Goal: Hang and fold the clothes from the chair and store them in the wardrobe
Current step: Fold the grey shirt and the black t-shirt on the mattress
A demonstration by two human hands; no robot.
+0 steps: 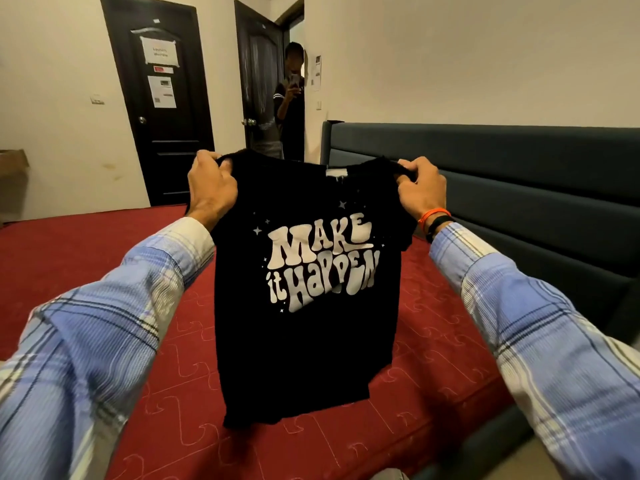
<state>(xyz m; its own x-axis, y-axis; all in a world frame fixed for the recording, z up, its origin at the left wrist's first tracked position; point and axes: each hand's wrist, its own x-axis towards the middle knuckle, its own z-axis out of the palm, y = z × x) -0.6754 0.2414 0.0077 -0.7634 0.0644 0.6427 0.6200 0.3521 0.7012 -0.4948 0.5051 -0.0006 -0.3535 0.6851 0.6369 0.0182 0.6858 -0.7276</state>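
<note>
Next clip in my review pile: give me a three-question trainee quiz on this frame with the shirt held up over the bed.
1. True or false: both hands grip the black T-shirt at its shoulders.
2. Multiple choice: the shirt's lower hem is a) hanging just above the red mattress, b) draped over the headboard, c) inside a wardrobe.
3. Fill in: the white print facing the camera reads "____ it happen".

Key
1. True: the left hand and the right hand each pinch a shoulder.
2. a; whether the hem touches the mattress cannot be told.
3. Make
</note>
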